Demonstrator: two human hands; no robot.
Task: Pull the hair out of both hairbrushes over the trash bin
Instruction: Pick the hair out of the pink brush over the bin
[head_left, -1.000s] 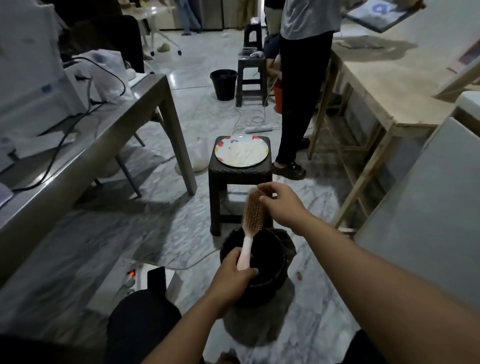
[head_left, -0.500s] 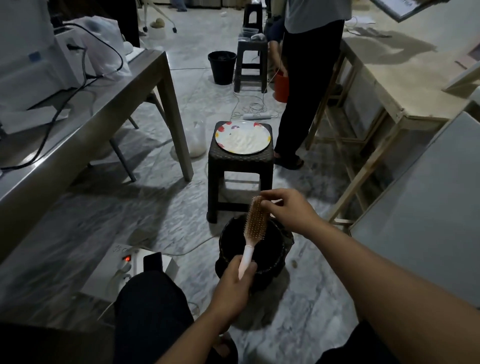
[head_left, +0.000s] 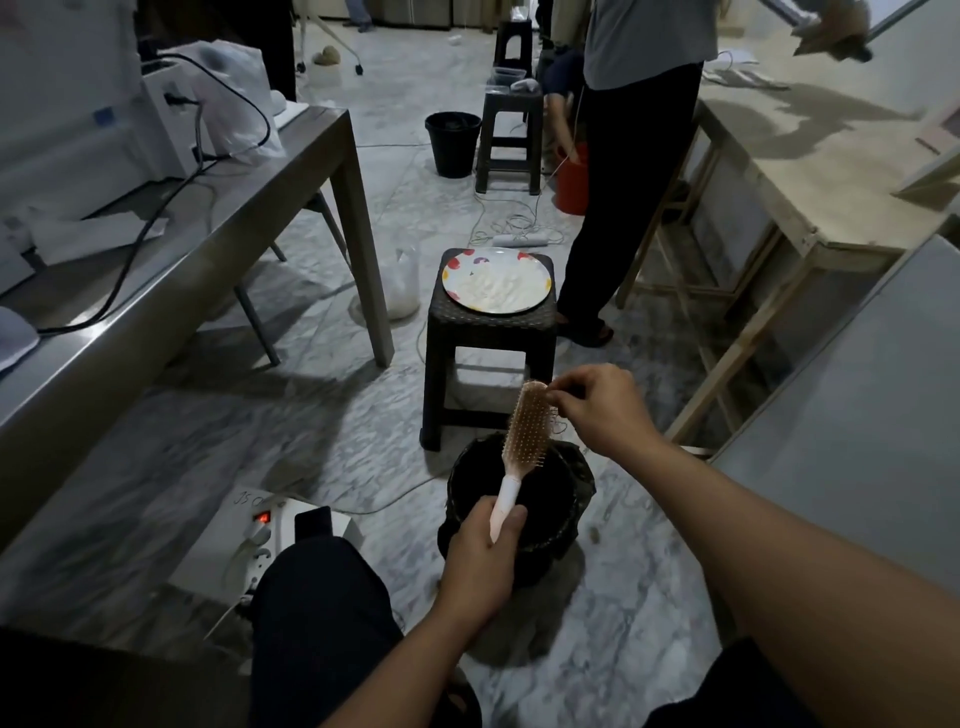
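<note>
A pink hairbrush (head_left: 525, 431) with pale bristles stands nearly upright over the black trash bin (head_left: 576, 499) on the floor. My left hand (head_left: 485, 551) grips its light handle from below. My right hand (head_left: 597, 408) is at the brush's upper right edge, fingertips pinching thin strands of hair (head_left: 557, 422) that hang beside the bristles. Only this one hairbrush is in view.
A dark stool (head_left: 488, 338) with a flowered plate (head_left: 496, 280) stands just beyond the bin. A person (head_left: 623, 156) stands behind it. A steel table (head_left: 156, 249) runs along the left, a wooden table (head_left: 810, 171) along the right. A power strip (head_left: 260, 540) and cables lie on the floor.
The brush has tilted slightly and stays over the bin. My right hand has moved a little to the right off the brush tip, drawing strands of hair out.
</note>
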